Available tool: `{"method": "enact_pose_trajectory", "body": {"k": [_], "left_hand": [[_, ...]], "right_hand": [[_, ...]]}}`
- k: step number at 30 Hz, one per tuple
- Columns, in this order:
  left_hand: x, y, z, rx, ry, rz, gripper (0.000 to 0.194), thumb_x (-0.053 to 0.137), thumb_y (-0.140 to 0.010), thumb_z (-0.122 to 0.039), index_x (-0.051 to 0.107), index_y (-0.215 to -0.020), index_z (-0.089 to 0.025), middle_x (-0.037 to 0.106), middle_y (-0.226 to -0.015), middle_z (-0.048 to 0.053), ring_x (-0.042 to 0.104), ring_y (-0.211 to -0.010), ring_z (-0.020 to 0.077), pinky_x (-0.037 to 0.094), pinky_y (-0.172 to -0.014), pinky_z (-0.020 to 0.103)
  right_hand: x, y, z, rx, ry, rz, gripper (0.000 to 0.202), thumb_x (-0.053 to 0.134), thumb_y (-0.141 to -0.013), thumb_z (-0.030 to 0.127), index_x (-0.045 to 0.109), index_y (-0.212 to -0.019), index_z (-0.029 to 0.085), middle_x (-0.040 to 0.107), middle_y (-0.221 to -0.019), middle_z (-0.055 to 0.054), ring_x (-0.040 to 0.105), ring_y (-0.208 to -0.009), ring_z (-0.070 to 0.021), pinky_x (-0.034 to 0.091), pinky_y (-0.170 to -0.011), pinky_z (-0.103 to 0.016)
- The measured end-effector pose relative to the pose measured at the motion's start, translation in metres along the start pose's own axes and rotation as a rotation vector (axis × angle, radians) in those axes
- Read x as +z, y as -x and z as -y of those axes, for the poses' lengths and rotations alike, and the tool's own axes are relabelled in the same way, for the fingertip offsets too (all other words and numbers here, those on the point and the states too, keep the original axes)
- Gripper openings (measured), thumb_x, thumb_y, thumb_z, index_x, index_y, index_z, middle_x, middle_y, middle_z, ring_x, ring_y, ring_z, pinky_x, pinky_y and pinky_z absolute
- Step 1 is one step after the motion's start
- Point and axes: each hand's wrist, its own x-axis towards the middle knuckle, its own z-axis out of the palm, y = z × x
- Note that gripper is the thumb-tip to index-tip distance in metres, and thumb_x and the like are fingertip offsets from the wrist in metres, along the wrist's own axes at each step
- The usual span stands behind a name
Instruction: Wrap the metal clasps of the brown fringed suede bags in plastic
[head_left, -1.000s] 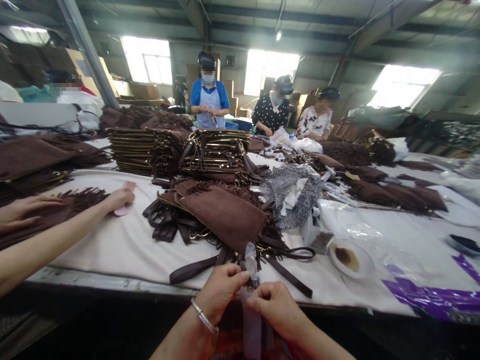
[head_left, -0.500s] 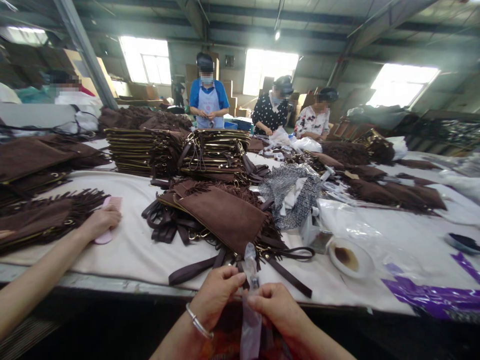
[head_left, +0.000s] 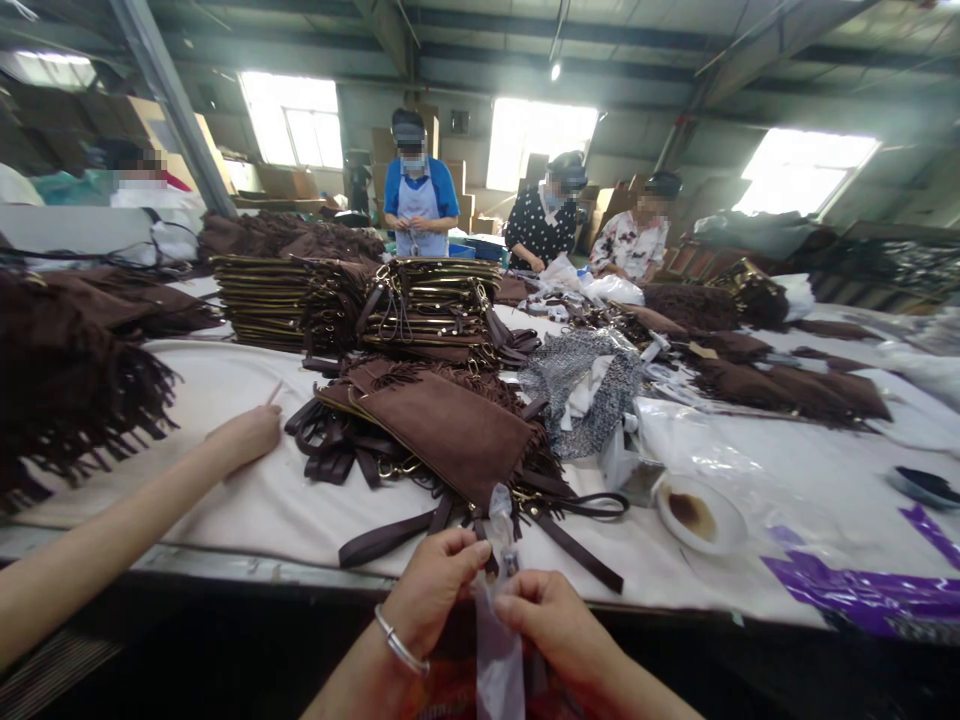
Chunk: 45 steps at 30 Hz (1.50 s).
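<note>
My left hand, with a silver bangle at the wrist, pinches the end of a dark brown strap at the table's front edge. Close by on the right, my right hand is closed on a clear plastic sleeve, which hangs down between the hands. The sleeve's upper end stands up over the strap, and a small metal part shows through it. Just behind lies a brown fringed pouch on a heap of pouches, with wrist straps spread toward me.
Stacked pouches stand behind. A co-worker's arm reaches in at left beside a fringed pouch. At right are a dish with brown liquid, purple packaging and speckled cloth. People work across the table.
The co-worker's hand at left has moved right with the pink comb, and the fringed pouch there has been lifted. My hands have barely shifted.
</note>
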Motion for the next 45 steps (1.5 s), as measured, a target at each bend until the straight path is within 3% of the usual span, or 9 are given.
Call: {"method": "enact_pose_trajectory", "body": {"k": [5,11,14,19,29,45], "left_hand": [[-0.004,0.000,-0.002,-0.042,0.113,0.048,0.035,0.077,-0.068,-0.037,0.048,-0.067,-0.018,0.040,-0.053,-0.008,0.032,-0.047,0.0048,0.020,-0.047,0.021],[-0.002,0.001,-0.007,-0.155,0.266,0.192,0.030,0.077,-0.070,-0.030,0.058,-0.084,-0.012,0.044,-0.064,-0.005,0.031,-0.049,0.0024,0.015,-0.046,0.019],[-0.001,0.000,-0.005,-0.172,0.313,0.222,0.029,0.078,-0.070,-0.030,0.058,-0.081,-0.013,0.041,-0.063,-0.006,0.029,-0.048,0.0015,0.014,-0.046,0.018],[-0.001,-0.001,-0.001,-0.170,0.259,0.153,0.034,0.082,-0.065,-0.034,0.056,-0.074,-0.014,0.040,-0.059,-0.007,0.032,-0.048,0.0024,0.016,-0.046,0.018],[0.008,0.006,-0.011,-0.032,-0.042,0.057,0.042,0.078,-0.064,-0.049,0.054,-0.059,-0.015,0.042,-0.051,-0.006,0.031,-0.045,0.0046,0.016,-0.045,0.023],[0.009,0.004,-0.004,-0.030,0.022,0.023,0.040,0.080,-0.062,-0.048,0.063,-0.065,-0.012,0.050,-0.056,-0.004,0.043,-0.052,0.0081,0.029,-0.050,0.022]], "right_hand": [[-0.006,0.006,0.005,-0.071,0.068,0.054,0.022,0.063,-0.073,0.032,0.064,-0.066,0.011,0.049,-0.053,0.003,0.038,-0.050,-0.0077,0.028,-0.050,-0.022],[-0.010,0.011,0.009,-0.066,0.203,-0.028,0.023,0.063,-0.071,0.030,0.062,-0.057,0.012,0.048,-0.048,0.003,0.038,-0.048,-0.0081,0.026,-0.048,-0.022],[-0.010,0.013,0.011,-0.043,0.223,-0.066,0.022,0.062,-0.070,0.029,0.062,-0.056,0.012,0.049,-0.046,0.003,0.039,-0.045,-0.0080,0.026,-0.047,-0.022],[-0.007,0.014,0.014,-0.009,0.247,-0.120,0.019,0.061,-0.067,0.027,0.059,-0.053,0.014,0.048,-0.043,0.004,0.038,-0.042,-0.0076,0.027,-0.044,-0.022],[-0.001,0.009,0.017,0.042,0.269,-0.125,0.015,0.061,-0.066,0.023,0.059,-0.052,0.016,0.050,-0.039,0.004,0.039,-0.037,-0.0078,0.027,-0.040,-0.021],[0.002,0.007,0.019,0.090,0.160,-0.103,0.016,0.062,-0.066,0.026,0.059,-0.055,0.015,0.050,-0.038,0.004,0.037,-0.034,-0.0059,0.023,-0.040,-0.020]]}}
